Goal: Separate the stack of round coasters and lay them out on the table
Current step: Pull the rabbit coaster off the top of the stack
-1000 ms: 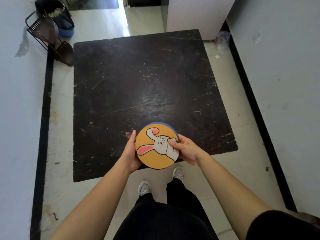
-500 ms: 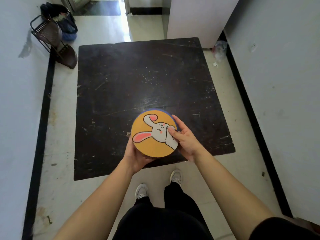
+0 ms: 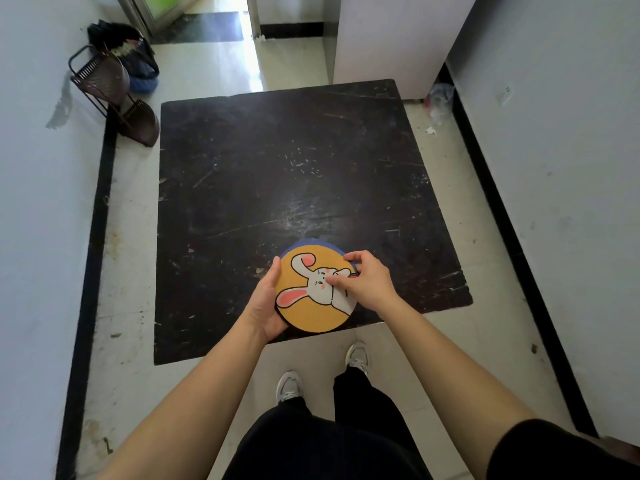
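Here left hand (image 3: 266, 303) cups the coaster stack (image 3: 304, 313); right hand (image 3: 367, 284) pinches its top edge

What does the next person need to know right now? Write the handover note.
Left hand cradles the coaster stack from below and the side, over the near edge of the dark table.
Right hand pinches the top orange rabbit coaster at its right rim; a blue coaster peeks out beneath.
Done: nothing laid out.
Left: peel off each coaster and place it on the table.
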Motion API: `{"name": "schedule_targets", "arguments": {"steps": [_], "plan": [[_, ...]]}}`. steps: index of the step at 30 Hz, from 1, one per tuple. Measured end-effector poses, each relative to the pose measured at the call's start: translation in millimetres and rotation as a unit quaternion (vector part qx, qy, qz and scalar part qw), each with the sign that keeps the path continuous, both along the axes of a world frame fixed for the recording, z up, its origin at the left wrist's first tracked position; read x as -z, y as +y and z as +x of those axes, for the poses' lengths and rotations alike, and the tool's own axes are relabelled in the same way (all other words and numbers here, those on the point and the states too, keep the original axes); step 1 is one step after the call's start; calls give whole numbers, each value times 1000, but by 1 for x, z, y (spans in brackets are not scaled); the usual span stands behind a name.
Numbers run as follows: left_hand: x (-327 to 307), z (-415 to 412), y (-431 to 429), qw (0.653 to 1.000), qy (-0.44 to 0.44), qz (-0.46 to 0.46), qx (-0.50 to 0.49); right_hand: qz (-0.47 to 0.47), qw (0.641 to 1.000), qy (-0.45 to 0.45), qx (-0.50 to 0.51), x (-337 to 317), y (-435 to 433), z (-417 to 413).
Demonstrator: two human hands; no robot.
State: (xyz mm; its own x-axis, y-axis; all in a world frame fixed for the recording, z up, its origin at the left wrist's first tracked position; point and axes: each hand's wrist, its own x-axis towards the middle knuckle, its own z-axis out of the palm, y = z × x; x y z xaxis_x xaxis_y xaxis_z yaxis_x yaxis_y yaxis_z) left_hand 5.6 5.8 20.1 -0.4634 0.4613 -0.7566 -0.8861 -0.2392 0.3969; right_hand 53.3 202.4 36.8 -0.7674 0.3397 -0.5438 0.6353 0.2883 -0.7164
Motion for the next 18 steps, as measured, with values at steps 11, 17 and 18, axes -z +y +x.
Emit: {"name": "schedule_targets", "arguments": {"steps": [11,17,18], "plan": [[-6,5,-1,997,-23,-9,-66,44,998,-30,18,-12,-9,-8],[-11,-6,-14,979,-25,-24,-199,70,997,23,38,1,-10,-3],[-11,-10,-21,976,-18,-40,-214,39,997,10,60,9,-10,0]]}}
